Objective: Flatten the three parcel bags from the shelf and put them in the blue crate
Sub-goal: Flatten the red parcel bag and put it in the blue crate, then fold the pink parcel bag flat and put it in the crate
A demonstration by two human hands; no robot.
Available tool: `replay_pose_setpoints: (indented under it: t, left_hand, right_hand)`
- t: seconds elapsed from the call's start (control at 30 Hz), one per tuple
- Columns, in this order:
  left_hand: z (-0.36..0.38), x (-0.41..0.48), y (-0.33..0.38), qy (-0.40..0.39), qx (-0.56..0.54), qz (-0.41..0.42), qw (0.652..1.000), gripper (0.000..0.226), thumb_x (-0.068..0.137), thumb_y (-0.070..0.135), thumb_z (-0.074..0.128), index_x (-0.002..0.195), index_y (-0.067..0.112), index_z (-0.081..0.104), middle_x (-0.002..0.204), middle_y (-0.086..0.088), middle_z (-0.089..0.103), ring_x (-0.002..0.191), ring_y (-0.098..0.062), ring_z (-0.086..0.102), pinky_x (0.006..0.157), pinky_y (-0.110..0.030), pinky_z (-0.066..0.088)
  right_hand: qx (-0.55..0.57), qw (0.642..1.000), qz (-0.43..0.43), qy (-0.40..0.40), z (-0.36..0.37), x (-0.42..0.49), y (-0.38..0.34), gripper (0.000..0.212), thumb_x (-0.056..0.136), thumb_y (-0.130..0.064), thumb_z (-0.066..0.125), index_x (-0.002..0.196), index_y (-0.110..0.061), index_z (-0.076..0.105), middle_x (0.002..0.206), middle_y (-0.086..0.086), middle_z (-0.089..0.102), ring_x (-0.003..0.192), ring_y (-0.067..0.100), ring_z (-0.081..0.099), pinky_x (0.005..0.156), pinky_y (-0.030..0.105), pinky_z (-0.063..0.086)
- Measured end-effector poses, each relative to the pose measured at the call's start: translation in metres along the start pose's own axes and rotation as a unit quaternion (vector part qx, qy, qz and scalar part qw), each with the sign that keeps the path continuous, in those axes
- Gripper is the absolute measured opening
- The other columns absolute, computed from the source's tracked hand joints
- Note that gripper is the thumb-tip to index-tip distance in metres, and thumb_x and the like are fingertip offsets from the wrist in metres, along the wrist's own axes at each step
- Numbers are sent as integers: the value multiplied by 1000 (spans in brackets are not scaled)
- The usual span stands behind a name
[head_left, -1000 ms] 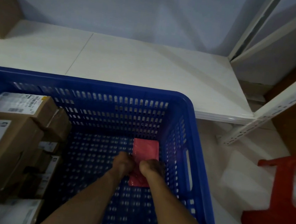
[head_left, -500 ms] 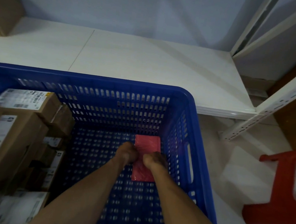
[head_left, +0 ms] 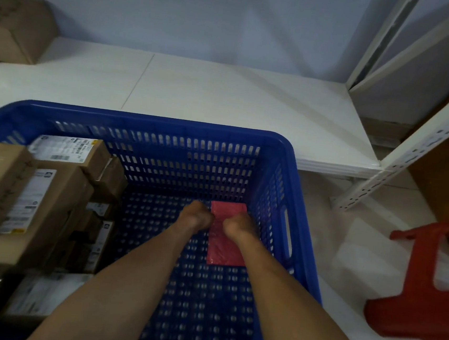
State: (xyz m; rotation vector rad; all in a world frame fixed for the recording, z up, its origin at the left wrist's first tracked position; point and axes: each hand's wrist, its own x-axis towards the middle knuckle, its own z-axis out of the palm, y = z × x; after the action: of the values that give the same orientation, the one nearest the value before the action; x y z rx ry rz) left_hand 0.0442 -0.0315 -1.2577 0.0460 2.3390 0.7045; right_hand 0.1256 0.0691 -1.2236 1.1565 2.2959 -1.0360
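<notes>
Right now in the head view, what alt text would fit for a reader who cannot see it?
Two bare hands, left hand and right hand, press a flat red parcel bag onto the floor of a blue crate. Cardboard boxes fill the crate's left side; a white shelf lies beyond and a red stool stands at right.

Head view; looks steeply down, close over blue crate (head_left: 301, 204).

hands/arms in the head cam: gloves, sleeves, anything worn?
Nothing worn that shows. Both forearms are bare from the bottom edge of the frame to the wrists: no sleeves, watch or bands in view. The left hand and right hand are bare, no gloves. Fingers curl away from the camera, so rings can't be ruled out.
</notes>
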Motion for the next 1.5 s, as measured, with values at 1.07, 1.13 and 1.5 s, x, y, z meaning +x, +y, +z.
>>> replay_pose_setpoints:
  t: [1.07,1.13,1.5]
  left_hand:
    - [-367,-382,287,39,-61,82,994,31,80,13,57,99,-2,76,97,-17,78,91,-31,76,74,-38,62]
    - [-394,-413,308,42,-56,89,994,27,81,13,58,96,-1,76,100,-18,78,87,-30,76,68,-35,58]
    - [-571,-573,433,107,-14,146,983,21,87,16,60,97,6,75,94,-11,78,85,-29,77,84,-43,66]
  right_hand:
    - [-14,991,-102,84,-381,-377,-234,28,104,-29,43,96,-8,61,112,15,68,83,25,57,71,29,45]
    - [-21,991,-102,84,-409,-407,-253,29,105,-29,43,99,-8,62,113,14,68,83,25,57,71,28,43]
    - [-31,979,-137,145,-581,-571,-367,38,104,-36,43,119,-8,65,121,12,68,107,30,66,82,33,50]
